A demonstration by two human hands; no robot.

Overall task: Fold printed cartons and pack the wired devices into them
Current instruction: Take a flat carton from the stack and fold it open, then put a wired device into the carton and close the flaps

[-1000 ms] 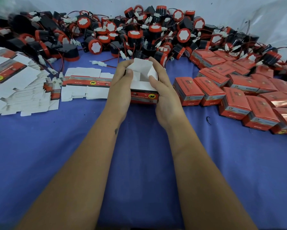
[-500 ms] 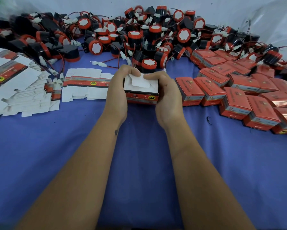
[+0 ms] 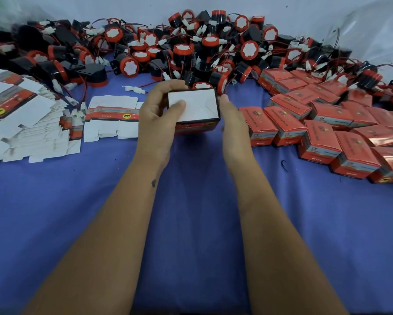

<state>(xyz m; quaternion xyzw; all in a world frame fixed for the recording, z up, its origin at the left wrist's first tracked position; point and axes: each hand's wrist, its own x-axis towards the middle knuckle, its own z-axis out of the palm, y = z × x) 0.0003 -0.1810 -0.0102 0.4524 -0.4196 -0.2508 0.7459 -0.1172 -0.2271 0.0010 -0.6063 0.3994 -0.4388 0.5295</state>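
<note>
My left hand [image 3: 157,114] grips a small red and black printed carton [image 3: 197,110], thumb pressed on its white folded end flaps, fingers curled over its far edge. The carton is held just above the blue cloth with that white closed end facing up. My right hand [image 3: 233,119] is beside the carton's right side, fingers straight, just off or barely touching it. A big heap of black and red round wired devices [image 3: 182,51] lies behind the carton.
Flat unfolded cartons [image 3: 20,119] are stacked at the left, with one more flat carton [image 3: 111,114] lying next to my left hand. Several closed red cartons [image 3: 323,123] are lined up on the right. Blue cloth [image 3: 191,223] covers the table.
The carton's open white flaps have been folded down and closed flat. My right hand has come off the carton and moved slightly right, while the left keeps hold.
</note>
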